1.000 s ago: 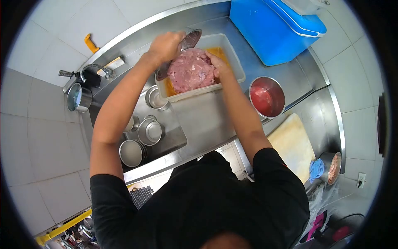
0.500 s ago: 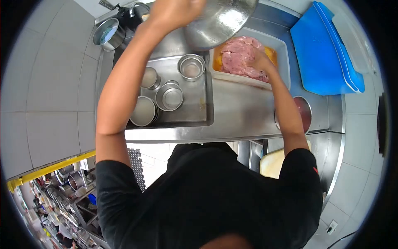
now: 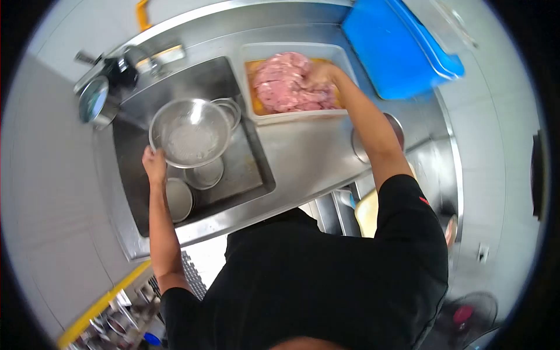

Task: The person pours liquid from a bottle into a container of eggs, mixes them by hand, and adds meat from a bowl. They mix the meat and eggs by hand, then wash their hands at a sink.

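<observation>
The left hand pinched the rim of a steel bowl over the sink; the bowl looked light, stiff and probably slick, best held by that rim; farther off, the right hand lay cupped against the meat in the tub on the bench; the meat looked soft and slippery, best scooped from beneath.

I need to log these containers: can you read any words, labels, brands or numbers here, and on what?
No readable text anywhere in the head view.
Red mark on the sleeve: too small to read.
Blue cooler, tub and bowl: no label shows.
</observation>
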The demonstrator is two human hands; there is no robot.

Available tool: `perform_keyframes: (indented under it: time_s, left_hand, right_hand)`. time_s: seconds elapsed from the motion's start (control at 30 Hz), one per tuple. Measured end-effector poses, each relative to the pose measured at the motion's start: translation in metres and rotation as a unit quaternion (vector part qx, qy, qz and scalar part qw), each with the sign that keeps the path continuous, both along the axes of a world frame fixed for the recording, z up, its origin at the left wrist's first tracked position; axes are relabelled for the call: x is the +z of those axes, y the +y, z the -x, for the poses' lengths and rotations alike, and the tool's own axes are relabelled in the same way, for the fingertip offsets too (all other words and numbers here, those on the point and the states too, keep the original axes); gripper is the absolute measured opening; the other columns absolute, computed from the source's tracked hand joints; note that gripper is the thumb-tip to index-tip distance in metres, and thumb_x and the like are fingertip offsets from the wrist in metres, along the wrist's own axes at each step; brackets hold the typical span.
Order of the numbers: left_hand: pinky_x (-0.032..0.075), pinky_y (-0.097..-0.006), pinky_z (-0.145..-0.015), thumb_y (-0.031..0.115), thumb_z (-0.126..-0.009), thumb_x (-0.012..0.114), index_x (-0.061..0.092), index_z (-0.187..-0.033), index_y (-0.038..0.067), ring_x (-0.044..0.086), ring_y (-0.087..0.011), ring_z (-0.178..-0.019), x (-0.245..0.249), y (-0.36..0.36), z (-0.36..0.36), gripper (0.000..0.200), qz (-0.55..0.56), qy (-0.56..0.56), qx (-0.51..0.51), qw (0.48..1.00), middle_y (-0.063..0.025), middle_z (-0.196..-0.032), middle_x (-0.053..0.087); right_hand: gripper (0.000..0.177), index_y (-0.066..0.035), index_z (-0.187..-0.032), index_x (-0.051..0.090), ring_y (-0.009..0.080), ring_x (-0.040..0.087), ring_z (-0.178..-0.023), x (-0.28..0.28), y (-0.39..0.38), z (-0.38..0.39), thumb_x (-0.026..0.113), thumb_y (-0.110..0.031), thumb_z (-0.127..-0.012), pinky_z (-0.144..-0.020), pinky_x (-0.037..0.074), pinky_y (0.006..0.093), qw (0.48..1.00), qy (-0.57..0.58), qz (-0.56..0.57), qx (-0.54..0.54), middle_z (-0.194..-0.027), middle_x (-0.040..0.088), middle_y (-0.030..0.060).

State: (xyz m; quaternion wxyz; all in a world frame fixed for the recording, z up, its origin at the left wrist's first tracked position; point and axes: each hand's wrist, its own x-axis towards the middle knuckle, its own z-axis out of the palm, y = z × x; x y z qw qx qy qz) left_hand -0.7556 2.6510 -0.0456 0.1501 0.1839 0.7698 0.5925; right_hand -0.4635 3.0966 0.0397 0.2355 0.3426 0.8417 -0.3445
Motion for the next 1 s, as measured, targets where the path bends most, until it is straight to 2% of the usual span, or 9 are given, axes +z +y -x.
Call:
perform_keyframes:
  time_s: [0.13,0.2,0.37,0.47,0.6,0.63,0.67,0.73,1.0]
  left_hand:
    - [0.037,-0.0261,-0.042,0.01,-0.076,0.054,0.044,-0.074,0.006,0.042,-0.0108,-0.043,-0.109,0.035,0.004,0.01,0.028,-0.139,0.039,0.989,-0.0024,-0.059,0.046]
    - [0.038,-0.0245,-0.04,0.006,-0.075,0.056,0.039,-0.072,0.008,0.044,-0.0102,-0.045,-0.133,0.057,-0.008,0.018,-0.021,-0.182,0.041,0.982,-0.002,-0.06,0.045]
    - [0.04,-0.0251,-0.04,0.004,-0.077,0.056,0.039,-0.073,0.007,0.045,-0.011,-0.046,-0.185,0.076,-0.016,0.018,-0.056,-0.213,0.023,0.975,-0.0025,-0.061,0.046]
    - [0.049,-0.0272,-0.055,0.016,-0.084,0.057,0.044,-0.083,0.003,0.054,-0.0168,-0.064,-0.197,0.072,-0.011,0.019,0.049,-0.236,-0.007,0.971,-0.0105,-0.077,0.054]
    - [0.051,-0.029,-0.058,0.03,-0.086,0.059,0.057,-0.086,-0.005,0.059,-0.0179,-0.059,-0.265,0.075,0.022,0.035,0.124,-0.234,-0.132,0.955,-0.0129,-0.067,0.061]
    - [0.051,-0.0297,-0.058,0.032,-0.086,0.059,0.059,-0.088,-0.008,0.06,-0.0187,-0.062,-0.213,0.078,0.004,0.04,0.092,-0.306,-0.115,0.941,-0.0143,-0.073,0.062]
    - [0.05,-0.03,-0.058,0.032,-0.085,0.059,0.058,-0.088,-0.008,0.059,-0.0188,-0.065,-0.208,0.078,0.003,0.04,0.093,-0.321,-0.111,0.936,-0.014,-0.079,0.062]
    - [0.051,-0.0308,-0.058,0.033,-0.085,0.059,0.058,-0.088,-0.007,0.057,-0.0176,-0.065,-0.176,0.078,-0.005,0.04,0.118,-0.319,-0.091,0.936,-0.0105,-0.077,0.058]
    - [0.047,-0.0263,-0.055,0.02,-0.087,0.056,0.053,-0.101,-0.001,0.055,-0.0132,-0.07,-0.085,0.006,0.008,0.025,0.113,-0.289,-0.112,0.944,-0.0059,-0.08,0.055]
  right_hand:
    - [0.022,-0.003,-0.095,0.06,0.0147,0.055,-0.067,0.062,-0.018,-0.053,0.059,-0.017,-0.079,-0.061,0.047,0.033,0.979,0.039,-0.197,0.031,-0.073,0.063,0.0075]
    - [0.018,-0.005,-0.093,0.061,0.0181,0.055,-0.065,0.075,-0.023,-0.095,0.056,-0.017,-0.08,-0.06,0.046,0.0349,0.941,0.226,-0.1,-0.231,-0.069,0.061,0.0076]
    - [0.037,-0.003,-0.087,0.065,0.0347,0.058,-0.085,0.048,0.008,-0.289,0.052,-0.037,-0.081,-0.076,0.047,0.0424,0.896,-0.088,-0.435,-0.027,-0.087,0.063,0.0179]
    - [0.049,-0.004,-0.1,0.063,0.0362,0.053,-0.1,0.031,-0.031,-0.352,0.05,-0.048,-0.085,-0.087,0.043,0.0409,0.907,-0.187,-0.343,-0.16,-0.108,0.059,0.0193]
    - [0.035,0.0,-0.099,0.059,0.0311,0.058,-0.089,-0.022,-0.052,-0.395,0.06,-0.021,-0.072,-0.079,0.046,0.0393,0.903,0.159,-0.354,-0.185,-0.099,0.06,0.0181]
    - [0.032,-0.001,-0.099,0.058,0.0214,0.058,-0.083,-0.025,-0.055,-0.397,0.061,-0.017,-0.072,-0.072,0.048,0.0339,0.908,0.091,-0.313,-0.263,-0.089,0.061,0.012]
    - [0.024,-0.003,-0.096,0.056,0.0125,0.054,-0.066,-0.024,-0.069,-0.391,0.059,-0.01,-0.074,-0.055,0.045,0.0264,0.876,0.256,-0.066,-0.404,-0.078,0.057,0.0052]
    - [0.018,-0.004,-0.095,0.052,0.008,0.041,-0.042,-0.011,-0.098,-0.357,0.054,-0.004,-0.077,-0.036,0.033,0.0215,0.848,0.235,-0.053,-0.472,-0.068,0.053,0.0015]
    - [0.014,-0.009,-0.089,0.051,0.0034,0.037,-0.038,0.01,-0.165,-0.258,0.053,-0.003,-0.077,-0.033,0.029,0.016,0.801,0.338,0.061,-0.49,-0.066,0.051,-0.002]
